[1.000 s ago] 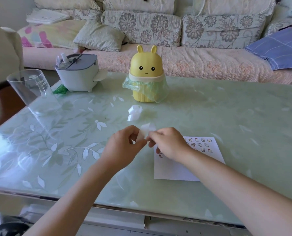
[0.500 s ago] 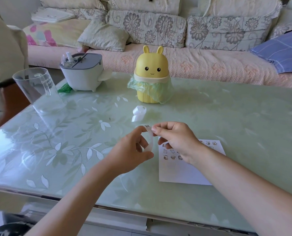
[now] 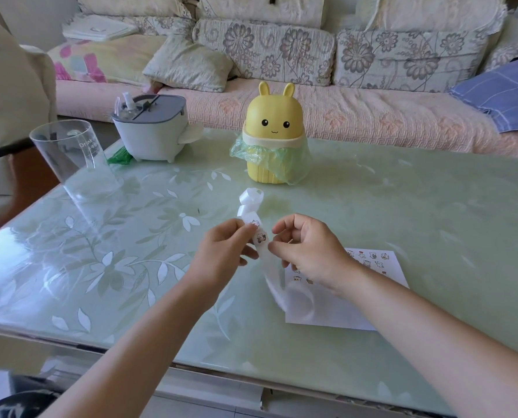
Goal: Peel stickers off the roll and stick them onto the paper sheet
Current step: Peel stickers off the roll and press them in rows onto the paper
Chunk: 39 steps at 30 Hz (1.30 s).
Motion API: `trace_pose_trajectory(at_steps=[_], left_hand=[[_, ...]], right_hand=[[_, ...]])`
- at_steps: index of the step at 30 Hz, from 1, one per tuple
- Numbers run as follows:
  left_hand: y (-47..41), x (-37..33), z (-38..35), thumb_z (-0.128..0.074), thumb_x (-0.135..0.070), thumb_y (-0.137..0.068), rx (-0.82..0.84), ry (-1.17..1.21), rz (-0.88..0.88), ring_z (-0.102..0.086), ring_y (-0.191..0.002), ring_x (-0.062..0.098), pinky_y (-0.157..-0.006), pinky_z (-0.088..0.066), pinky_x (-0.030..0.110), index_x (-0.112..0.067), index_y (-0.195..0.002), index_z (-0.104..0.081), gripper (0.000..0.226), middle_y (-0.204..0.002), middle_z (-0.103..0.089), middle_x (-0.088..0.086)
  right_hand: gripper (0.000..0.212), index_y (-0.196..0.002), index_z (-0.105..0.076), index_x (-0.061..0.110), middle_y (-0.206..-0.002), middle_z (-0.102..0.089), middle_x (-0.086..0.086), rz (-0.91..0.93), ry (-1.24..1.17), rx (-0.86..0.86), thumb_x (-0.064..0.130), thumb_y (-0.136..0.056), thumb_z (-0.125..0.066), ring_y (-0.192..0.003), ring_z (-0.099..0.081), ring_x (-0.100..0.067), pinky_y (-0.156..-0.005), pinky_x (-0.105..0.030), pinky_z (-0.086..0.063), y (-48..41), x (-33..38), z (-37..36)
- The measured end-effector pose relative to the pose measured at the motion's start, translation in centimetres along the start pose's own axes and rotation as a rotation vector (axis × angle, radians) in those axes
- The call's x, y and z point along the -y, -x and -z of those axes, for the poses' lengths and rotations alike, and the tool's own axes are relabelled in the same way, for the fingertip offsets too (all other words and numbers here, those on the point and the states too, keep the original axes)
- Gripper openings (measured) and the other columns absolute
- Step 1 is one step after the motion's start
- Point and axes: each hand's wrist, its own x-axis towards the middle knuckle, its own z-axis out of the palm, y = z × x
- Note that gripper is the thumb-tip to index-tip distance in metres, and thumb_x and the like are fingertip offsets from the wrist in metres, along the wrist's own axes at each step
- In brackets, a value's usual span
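A white sticker strip (image 3: 260,236) hangs between my hands above the table, with small cartoon stickers showing on it and its lower end curling down over the paper. My left hand (image 3: 224,251) pinches the strip from the left. My right hand (image 3: 307,248) has its thumb and fingertip at the strip's right edge, by a sticker. The white paper sheet (image 3: 342,309) lies flat on the table under my right wrist, with several small stickers near its top. A curled white strip piece (image 3: 250,200) lies on the table just beyond my hands.
A yellow rabbit-shaped bin (image 3: 274,137) with a green bag stands at the table's far middle. A grey-lidded white container (image 3: 152,131) and a clear plastic cup (image 3: 70,158) stand at the far left. A sofa (image 3: 312,55) runs behind the glass-topped table (image 3: 100,251).
The strip has turned so its sticker face shows and its lower end now hangs unrolled. My hands have parted slightly, with the right hand now at the strip's edge.
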Motion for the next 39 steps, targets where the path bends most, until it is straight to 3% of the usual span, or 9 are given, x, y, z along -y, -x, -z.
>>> trace_pose_trajectory(at_steps=[7, 11, 15, 19, 23, 28, 31, 35, 39], left_hand=[[-0.1, 0.1, -0.1, -0.062, -0.030, -0.093, -0.059, -0.091, 0.005, -0.061, -0.061, 0.009, -0.057, -0.045, 0.016, -0.009, -0.083, -0.072, 0.026, -0.075, -0.072, -0.001], [0.2, -0.3, -0.2, -0.063, -0.031, -0.092, -0.070, -0.087, 0.013, -0.059, -0.058, 0.008, -0.057, -0.045, 0.016, -0.011, -0.074, -0.073, 0.028, -0.066, -0.068, -0.005], [0.4, -0.5, -0.2, -0.063, -0.030, -0.092, -0.067, -0.054, 0.041, -0.060, -0.060, 0.009, -0.060, -0.046, 0.019, -0.016, -0.073, -0.073, 0.026, -0.069, -0.070, -0.006], [0.5, -0.7, -0.3, -0.062, -0.028, -0.092, -0.072, -0.048, 0.076, -0.060, -0.063, 0.011, -0.064, -0.047, 0.024, -0.016, -0.077, -0.076, 0.024, -0.072, -0.072, -0.005], [0.5, -0.9, -0.5, -0.061, -0.027, -0.089, -0.097, -0.098, 0.096, -0.059, -0.062, 0.010, -0.067, -0.046, 0.028, -0.011, -0.075, -0.076, 0.026, -0.068, -0.071, -0.006], [0.5, -0.7, -0.5, -0.061, -0.026, -0.088, -0.141, -0.123, 0.112, -0.056, -0.057, 0.007, -0.064, -0.045, 0.027, -0.010, -0.067, -0.074, 0.029, -0.058, -0.066, -0.009], [0.4, -0.6, -0.6, -0.062, -0.027, -0.088, -0.154, -0.142, 0.117, -0.055, -0.054, 0.005, -0.060, -0.044, 0.024, -0.013, -0.065, -0.074, 0.029, -0.058, -0.067, -0.009], [0.1, -0.1, -0.4, -0.062, -0.033, -0.087, -0.169, -0.188, 0.107, -0.054, -0.058, 0.012, -0.057, -0.041, 0.024, -0.014, -0.064, -0.072, 0.031, -0.065, -0.069, -0.001], [-0.8, 0.6, -0.1, -0.055, -0.038, -0.090, -0.244, -0.530, -0.014, -0.044, -0.048, 0.018, -0.050, -0.034, 0.026, -0.014, -0.070, -0.068, 0.034, -0.056, -0.056, 0.003]], right_hand=[[0.018, -0.092, -0.061, 0.024, -0.075, -0.064, 0.012, 0.160, 0.063, -0.021, 0.011, -0.088, -0.072, -0.062, -0.067, -0.016, -0.058, -0.022, -0.048, 0.0, -0.2, -0.3], [0.020, -0.089, -0.068, 0.030, -0.077, -0.067, 0.013, 0.251, 0.112, -0.053, 0.014, -0.083, -0.079, -0.057, -0.059, -0.017, -0.065, -0.035, -0.054, 0.0, -0.5, -0.3], [0.018, -0.087, -0.075, 0.039, -0.080, -0.068, 0.024, 0.325, 0.251, -0.148, 0.023, -0.081, -0.081, -0.052, -0.049, -0.005, -0.059, -0.023, -0.049, 0.4, -0.6, -0.3], [0.013, -0.091, -0.079, 0.036, -0.071, -0.066, 0.030, 0.407, 0.363, -0.230, 0.027, -0.082, -0.081, -0.053, -0.053, -0.008, -0.057, -0.023, -0.048, 0.6, -0.7, -0.6], [0.014, -0.090, -0.080, 0.033, -0.064, -0.053, 0.035, 0.559, 0.513, -0.313, 0.025, -0.080, -0.082, -0.055, -0.052, -0.002, -0.055, -0.013, -0.036, 0.7, -0.8, -0.9], [0.012, -0.085, -0.077, 0.032, -0.072, -0.062, 0.021, 0.668, 0.637, -0.333, 0.021, -0.080, -0.079, -0.059, -0.043, 0.018, -0.054, -0.005, -0.026, 0.8, -1.1, -1.3], [0.012, -0.083, -0.074, 0.033, -0.080, -0.064, 0.017, 0.650, 0.635, -0.307, 0.022, -0.081, -0.078, -0.057, -0.047, 0.007, -0.052, -0.009, -0.031, 0.7, -1.1, -1.2], [0.011, -0.080, -0.073, 0.033, -0.086, -0.061, 0.014, 0.517, 0.493, -0.215, 0.023, -0.082, -0.077, -0.057, -0.055, -0.012, -0.056, -0.028, -0.047, 0.6, -0.9, -1.1], [0.017, -0.072, -0.070, 0.031, -0.066, -0.061, 0.021, 0.290, 0.284, -0.162, 0.020, -0.083, -0.078, -0.051, -0.051, -0.007, -0.055, -0.019, -0.041, 0.7, -0.6, -0.5]])
